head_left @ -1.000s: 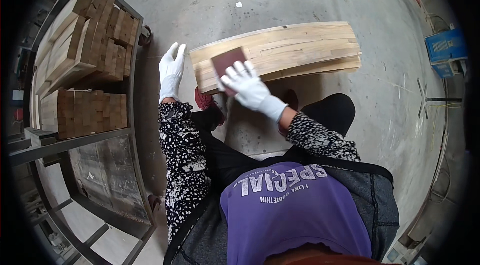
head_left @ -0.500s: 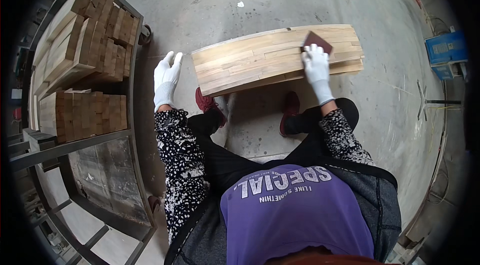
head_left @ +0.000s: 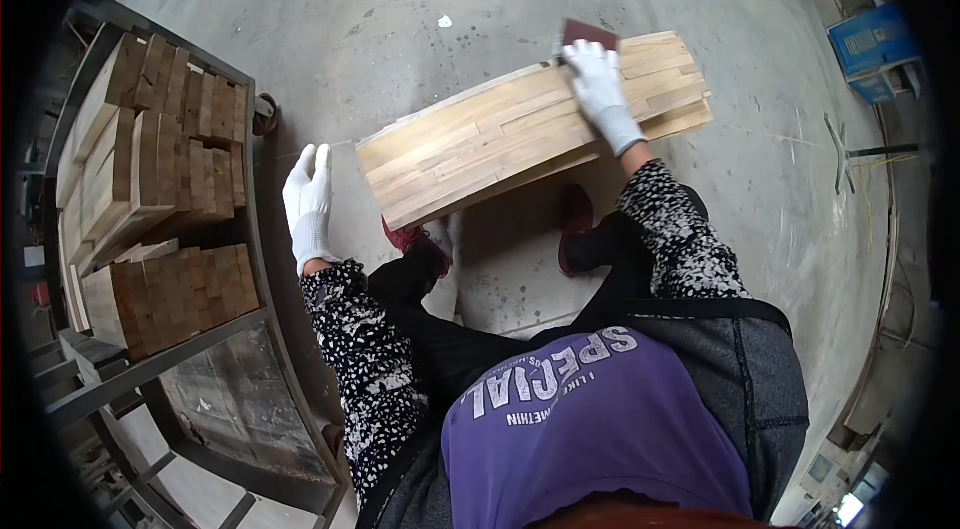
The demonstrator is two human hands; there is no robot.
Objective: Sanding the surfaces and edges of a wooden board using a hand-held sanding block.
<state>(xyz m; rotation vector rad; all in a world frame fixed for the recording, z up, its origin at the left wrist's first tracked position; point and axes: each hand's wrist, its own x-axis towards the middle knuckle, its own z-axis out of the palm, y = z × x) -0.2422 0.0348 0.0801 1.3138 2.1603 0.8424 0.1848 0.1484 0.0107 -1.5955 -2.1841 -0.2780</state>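
Brown sheet (head_left: 590, 31) has shifted since half a second ago, from on top of the wooden panel (head_left: 480, 134) toward its right end to the far long edge, right hand (head_left: 598, 79) along with it; whole view has swung a bit too. Left to right: metal cart (head_left: 165, 369) bears two groups of wood pieces, upper stack (head_left: 150, 139) and lower stack (head_left: 175, 294), against its right edge. Left hand (head_left: 308, 199), white-gloved, is empty, fingers extended and mostly side by side, between the cart and the panel's left end, apparently touching neither. Panel's long axis runs across the person, right end farther off than left; a second board (head_left: 685, 119) shows below its near edge toward the right corner. Sheet lies straight beyond the right fingertips, past the panel's far edge, nearer the far right corner than the left; right hand is the near one, left well apart. Right fingers are closed over the sheet's near part, forearm crossing the panel's near edge. Thumb not readable, blur there; can't tell if the sheet still touches wood. Panel's support hidden underneath, left red shoe (head_left: 400, 237) partly covered by its near left corner. Blue box (head_left: 870, 37) far right, cart cut by the dark rim.
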